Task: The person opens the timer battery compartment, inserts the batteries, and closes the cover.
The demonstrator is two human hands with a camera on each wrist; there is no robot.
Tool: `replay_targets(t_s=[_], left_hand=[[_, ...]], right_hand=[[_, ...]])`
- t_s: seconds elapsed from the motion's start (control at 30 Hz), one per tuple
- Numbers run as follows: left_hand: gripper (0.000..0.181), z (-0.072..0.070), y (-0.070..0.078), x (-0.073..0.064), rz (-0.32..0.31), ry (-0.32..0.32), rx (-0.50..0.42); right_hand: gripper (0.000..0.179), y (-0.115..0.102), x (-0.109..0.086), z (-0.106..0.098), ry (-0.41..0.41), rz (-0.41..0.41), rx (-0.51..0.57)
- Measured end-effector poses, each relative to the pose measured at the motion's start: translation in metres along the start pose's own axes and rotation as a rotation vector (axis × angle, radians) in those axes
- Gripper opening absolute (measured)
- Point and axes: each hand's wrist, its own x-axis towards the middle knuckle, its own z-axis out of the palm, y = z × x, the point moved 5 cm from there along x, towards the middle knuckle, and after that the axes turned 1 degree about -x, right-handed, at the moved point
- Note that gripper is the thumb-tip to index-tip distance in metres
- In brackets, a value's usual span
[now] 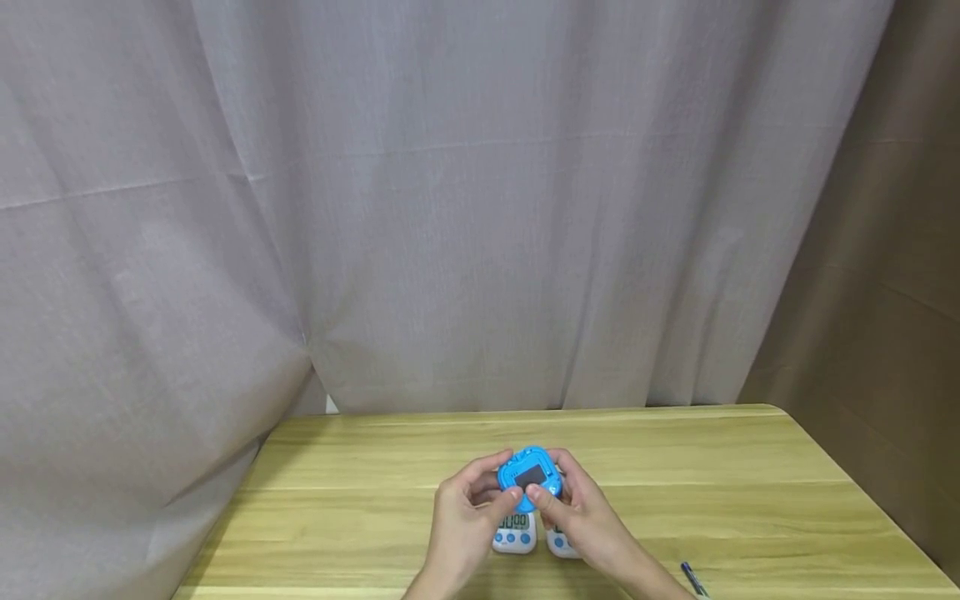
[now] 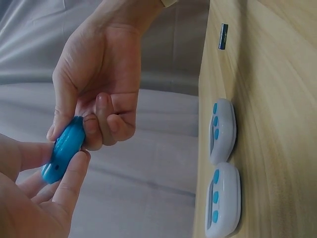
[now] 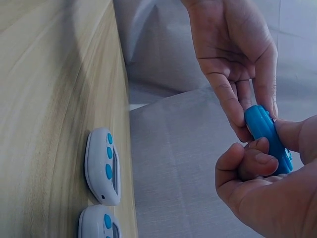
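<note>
Both hands hold a small rounded blue electronic device (image 1: 530, 477) with a dark screen, raised above the table. The left hand (image 1: 465, 512) pinches one side between thumb and fingers, and the right hand (image 1: 592, 517) pinches the other. Both thumbs press on its front near the lower edge. In the left wrist view the blue device (image 2: 65, 148) shows edge-on between the hands. Below it on the table lie two white digital timers with blue buttons, the left timer (image 1: 514, 538) and the right timer (image 1: 560, 546), which the right hand partly covers in the head view.
A dark-capped pen (image 1: 693, 578) lies near the table's front edge, right of the right forearm. The wood-grain table (image 1: 360, 475) stretches around the hands. Behind it hangs a grey curtain (image 1: 480, 250), with a darker brown curtain (image 1: 877, 350) at the right.
</note>
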Motion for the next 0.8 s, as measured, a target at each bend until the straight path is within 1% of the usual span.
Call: replay_targets(t_s=[0.4, 0.53, 0.63, 0.73, 0.8], left_hand=[[0.042, -0.0001, -0.001, -0.0004, -0.008, 0.002, 0.0], [0.042, 0.0001, -0.002, -0.0006, -0.009, 0.007, 0.002], [0.042, 0.0006, -0.0011, -0.0007, -0.01, 0.004, -0.013], [0.042, 0.0008, 0.0013, -0.0011, 0.001, 0.005, -0.022], [0.041, 0.0008, 0.0031, -0.0014, 0.015, 0.013, -0.019]], right_hand=[[0.047, 0.0033, 0.0009, -0.0015, 0.003, 0.007, -0.011], [0.048, 0.0038, 0.0013, -0.0017, 0.003, 0.027, -0.026], [0.048, 0.0035, 0.0012, -0.0023, -0.001, 0.043, -0.037], [0.045, 0.0026, 0.0012, -0.003, -0.023, 0.027, -0.019], [0.042, 0.0014, 0.0015, -0.0029, -0.049, -0.005, 0.001]])
